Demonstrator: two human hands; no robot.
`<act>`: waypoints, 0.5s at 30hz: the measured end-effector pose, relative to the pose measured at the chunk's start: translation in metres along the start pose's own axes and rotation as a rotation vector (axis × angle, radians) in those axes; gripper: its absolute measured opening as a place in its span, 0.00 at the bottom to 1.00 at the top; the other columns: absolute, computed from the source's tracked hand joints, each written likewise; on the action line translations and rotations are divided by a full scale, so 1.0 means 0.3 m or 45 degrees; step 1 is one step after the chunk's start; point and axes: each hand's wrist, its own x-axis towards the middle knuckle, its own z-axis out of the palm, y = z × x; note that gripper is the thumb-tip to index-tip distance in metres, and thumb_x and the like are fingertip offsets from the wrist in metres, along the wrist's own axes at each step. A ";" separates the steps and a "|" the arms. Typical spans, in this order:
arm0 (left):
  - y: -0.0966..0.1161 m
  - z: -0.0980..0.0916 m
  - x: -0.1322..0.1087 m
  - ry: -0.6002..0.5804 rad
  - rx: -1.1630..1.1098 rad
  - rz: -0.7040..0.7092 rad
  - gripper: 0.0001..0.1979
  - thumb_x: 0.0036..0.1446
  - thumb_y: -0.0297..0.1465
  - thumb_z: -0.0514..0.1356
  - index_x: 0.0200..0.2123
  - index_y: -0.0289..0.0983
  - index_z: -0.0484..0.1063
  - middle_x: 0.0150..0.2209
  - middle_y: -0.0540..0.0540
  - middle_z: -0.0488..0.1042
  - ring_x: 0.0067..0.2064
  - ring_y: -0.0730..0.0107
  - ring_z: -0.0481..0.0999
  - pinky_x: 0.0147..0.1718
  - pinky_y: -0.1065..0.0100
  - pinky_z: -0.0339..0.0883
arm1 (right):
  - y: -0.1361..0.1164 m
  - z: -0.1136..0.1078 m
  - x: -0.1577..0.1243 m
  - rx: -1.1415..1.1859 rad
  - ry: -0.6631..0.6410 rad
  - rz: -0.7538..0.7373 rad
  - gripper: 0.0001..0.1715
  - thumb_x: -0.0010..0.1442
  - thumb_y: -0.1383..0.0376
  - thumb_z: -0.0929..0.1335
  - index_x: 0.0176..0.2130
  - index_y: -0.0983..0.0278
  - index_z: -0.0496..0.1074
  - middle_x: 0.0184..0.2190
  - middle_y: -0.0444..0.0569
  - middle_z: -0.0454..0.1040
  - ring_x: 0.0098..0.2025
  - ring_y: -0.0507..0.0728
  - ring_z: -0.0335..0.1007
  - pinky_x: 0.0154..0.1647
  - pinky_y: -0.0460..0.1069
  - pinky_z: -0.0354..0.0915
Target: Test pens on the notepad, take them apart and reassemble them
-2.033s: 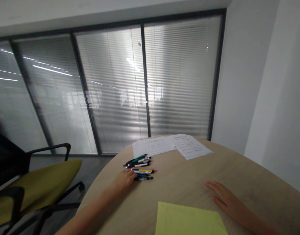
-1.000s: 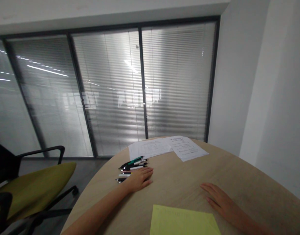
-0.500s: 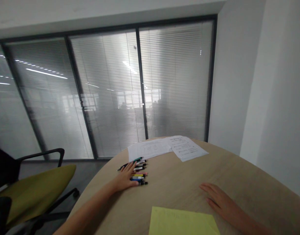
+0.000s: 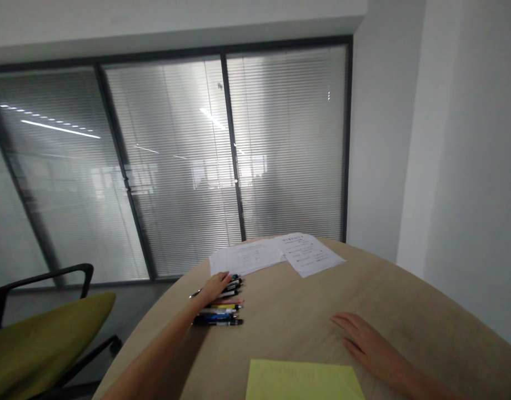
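Pens point(image 4: 225, 306) near table edge point(image 4: 162, 312), well apart from right hand point(image 4: 362, 340).

Pens point(image 4: 226, 306) (black, blue, yellow, pink), yellow paper point(image 4: 304, 380), pale wood-grain table point(image 4: 289, 314), olive seat point(image 4: 51, 344)

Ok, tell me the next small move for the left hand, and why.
I'd probably lift the left hand clear of the pens: it lies over the far part of the row, partly hiding how those line up, while the nearer ones show side by side.
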 end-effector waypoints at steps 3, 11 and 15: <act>0.017 0.002 -0.006 0.005 -0.006 0.039 0.12 0.60 0.34 0.51 0.43 0.34 0.66 0.43 0.43 0.69 0.43 0.64 0.70 0.42 0.57 0.63 | -0.002 -0.002 0.000 -0.005 -0.012 0.000 0.25 0.57 0.62 0.56 0.52 0.65 0.63 0.52 0.53 0.63 0.54 0.57 0.57 0.56 0.54 0.52; 0.034 -0.003 -0.063 -0.092 0.030 0.228 0.20 0.59 0.36 0.45 0.48 0.32 0.66 0.49 0.41 0.68 0.50 0.65 0.65 0.50 0.68 0.55 | -0.016 -0.014 0.000 0.003 -0.019 0.021 0.25 0.56 0.62 0.56 0.52 0.65 0.63 0.52 0.52 0.64 0.54 0.57 0.57 0.56 0.54 0.52; 0.013 0.014 -0.092 -0.125 0.106 0.179 0.25 0.59 0.39 0.42 0.55 0.32 0.56 0.57 0.40 0.56 0.58 0.59 0.53 0.54 0.61 0.47 | -0.024 -0.025 0.000 -0.011 -0.063 0.037 0.25 0.57 0.63 0.56 0.52 0.66 0.63 0.53 0.53 0.63 0.54 0.57 0.56 0.56 0.54 0.51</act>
